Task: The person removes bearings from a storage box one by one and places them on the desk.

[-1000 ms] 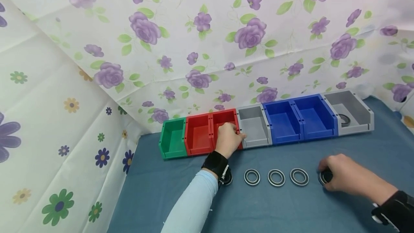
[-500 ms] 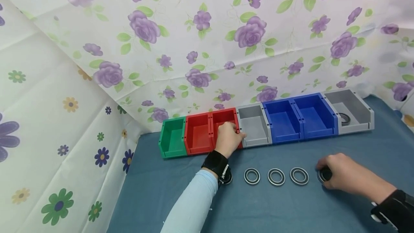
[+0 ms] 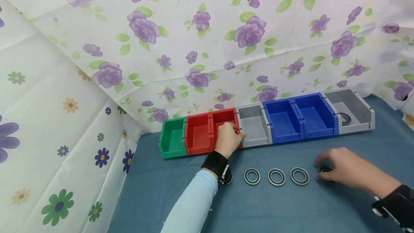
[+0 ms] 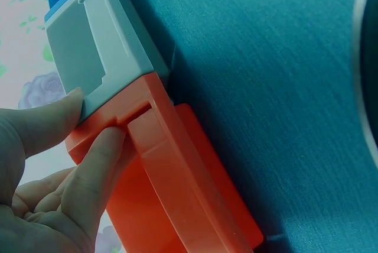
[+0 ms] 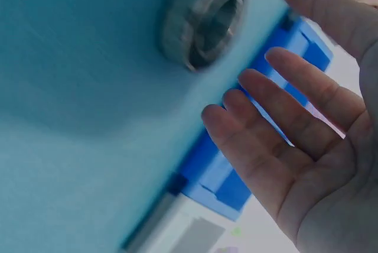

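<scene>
My left hand (image 3: pixel 227 140) reaches to the second red bin (image 4: pixel 183 164) and pinches the side wall between it and the grey bin (image 3: pixel 255 127). In the left wrist view the thumb lies on the grey side and the index finger inside the red one. My right hand (image 3: pixel 347 168) hovers at a ball bearing (image 5: pixel 204 22) on the table. Its fingers (image 5: pixel 260 158) are spread and fairly straight, apart from the bearing in the right wrist view. That bearing looks thick and blurred; in the head view the hand partly covers it.
Bearings lie in a row: one (image 3: pixel 299 176), another (image 3: pixel 276 177), a third (image 3: pixel 252 176), and one (image 3: pixel 228 177) partly under my left wrist. A green bin (image 3: pixel 173 139), blue bins (image 3: pixel 284 121) and a right-end grey bin (image 3: pixel 355 112) holding a bearing (image 3: pixel 345 119) line the back.
My right hand has let go of the bearing and lifted slightly, its fingers spreading. The left hand keeps its place at the bins.
</scene>
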A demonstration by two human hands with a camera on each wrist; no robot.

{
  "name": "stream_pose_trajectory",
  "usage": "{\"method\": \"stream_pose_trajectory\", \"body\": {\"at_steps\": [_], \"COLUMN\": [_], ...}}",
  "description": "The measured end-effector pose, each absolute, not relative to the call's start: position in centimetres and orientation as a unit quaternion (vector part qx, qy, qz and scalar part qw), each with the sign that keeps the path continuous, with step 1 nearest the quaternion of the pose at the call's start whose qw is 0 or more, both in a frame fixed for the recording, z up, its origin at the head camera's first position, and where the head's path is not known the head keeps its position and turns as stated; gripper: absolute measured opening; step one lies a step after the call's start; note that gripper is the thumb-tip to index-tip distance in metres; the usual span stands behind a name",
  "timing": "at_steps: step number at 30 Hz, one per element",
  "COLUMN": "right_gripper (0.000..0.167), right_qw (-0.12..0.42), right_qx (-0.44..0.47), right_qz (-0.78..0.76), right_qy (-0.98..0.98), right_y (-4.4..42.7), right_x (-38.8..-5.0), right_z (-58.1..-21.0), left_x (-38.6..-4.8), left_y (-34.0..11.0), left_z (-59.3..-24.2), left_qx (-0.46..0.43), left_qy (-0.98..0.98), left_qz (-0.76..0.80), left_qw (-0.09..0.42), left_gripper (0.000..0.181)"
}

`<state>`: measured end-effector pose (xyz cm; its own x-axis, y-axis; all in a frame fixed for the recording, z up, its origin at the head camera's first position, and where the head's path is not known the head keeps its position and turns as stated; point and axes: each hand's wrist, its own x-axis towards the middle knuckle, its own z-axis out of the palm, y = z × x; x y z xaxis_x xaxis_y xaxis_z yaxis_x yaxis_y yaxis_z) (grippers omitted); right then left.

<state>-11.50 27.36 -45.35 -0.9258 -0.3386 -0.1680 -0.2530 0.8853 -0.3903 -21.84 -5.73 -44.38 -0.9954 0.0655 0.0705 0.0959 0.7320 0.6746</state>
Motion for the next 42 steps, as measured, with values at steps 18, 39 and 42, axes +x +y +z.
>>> {"method": "stream_pose_trajectory", "body": {"at_steps": [18, 39, 42], "right_gripper": [0.056, 0.071, 0.067], "right_qw": [-0.143, -0.069, -0.057], "right_qx": [-0.023, -0.003, -0.008], "right_qz": [-0.184, -0.197, -0.195], "right_qy": [0.972, 0.978, 0.979], "right_y": [31.9, 37.0, 36.9], "right_x": [-17.3, -21.8, -22.2], "right_z": [-41.6, -45.9, -46.0], "left_x": [-21.8, -21.6, -21.6], "left_y": [-5.7, -5.6, -5.6], "left_z": [-44.7, -44.4, -44.3], "left_qx": [-0.029, -0.028, -0.027], "left_qy": [-0.930, -0.931, -0.931], "left_qz": [-0.366, -0.364, -0.365], "left_qw": [0.012, 0.007, 0.006], "left_gripper": [0.026, 0.030, 0.031]}}
